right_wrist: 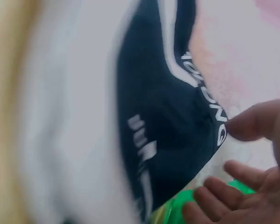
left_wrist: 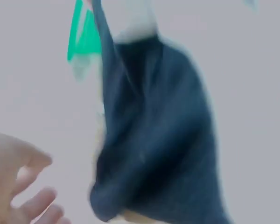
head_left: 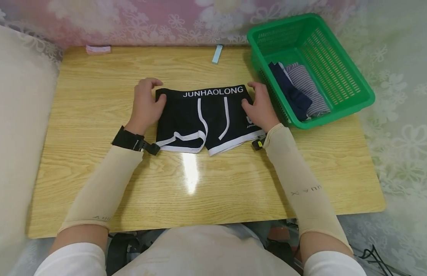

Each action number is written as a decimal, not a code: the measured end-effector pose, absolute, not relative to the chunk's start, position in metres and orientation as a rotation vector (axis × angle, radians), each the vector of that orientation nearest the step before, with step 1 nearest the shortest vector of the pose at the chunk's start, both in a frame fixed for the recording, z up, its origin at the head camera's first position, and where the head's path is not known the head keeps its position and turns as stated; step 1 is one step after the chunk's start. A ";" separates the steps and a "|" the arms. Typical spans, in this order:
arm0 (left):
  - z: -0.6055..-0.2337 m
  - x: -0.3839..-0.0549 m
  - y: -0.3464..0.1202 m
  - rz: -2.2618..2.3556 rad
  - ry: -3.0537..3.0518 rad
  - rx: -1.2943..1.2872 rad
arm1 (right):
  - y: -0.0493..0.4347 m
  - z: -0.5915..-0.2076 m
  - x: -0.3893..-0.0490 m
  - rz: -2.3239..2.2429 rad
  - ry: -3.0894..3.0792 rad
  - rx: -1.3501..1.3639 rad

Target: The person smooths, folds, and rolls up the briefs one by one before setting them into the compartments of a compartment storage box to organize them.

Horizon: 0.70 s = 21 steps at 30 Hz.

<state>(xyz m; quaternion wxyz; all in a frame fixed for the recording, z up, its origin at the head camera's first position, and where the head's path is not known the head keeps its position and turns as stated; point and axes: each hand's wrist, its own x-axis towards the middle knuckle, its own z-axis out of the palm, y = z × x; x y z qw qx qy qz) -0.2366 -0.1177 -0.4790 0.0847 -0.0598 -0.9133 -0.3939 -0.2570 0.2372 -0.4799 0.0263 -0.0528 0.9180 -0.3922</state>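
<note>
A pair of black boxer briefs with white trim lies spread on the wooden table, its lettered waistband toward the far side. My left hand is at the waistband's left corner, thumb over the cloth and fingers parted from it. At the opposite corner is my right hand, thumb and forefinger spread. The left wrist view is blurred, with the dark cloth beside loosely spread fingers. In the right wrist view, the thumb meets the waistband's edge by the lettering, while the other fingers stand apart from the cloth.
A green plastic basket stands at the table's back right, close to my right hand. Inside are folded navy and striped garments. A pink item and a pale blue strip lie along the far edge of the table.
</note>
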 end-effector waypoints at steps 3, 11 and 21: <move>-0.469 -0.213 -0.109 -0.975 -2.905 -0.355 | 0.243 -0.482 -0.244 -1.016 2.867 -0.098; -0.460 -0.171 -0.129 -0.572 -3.442 0.050 | 0.252 -0.476 -0.215 -0.511 2.803 -0.015; -0.452 -0.172 -0.155 -0.681 -3.572 -0.094 | 0.265 -0.471 -0.210 -0.563 2.725 -0.107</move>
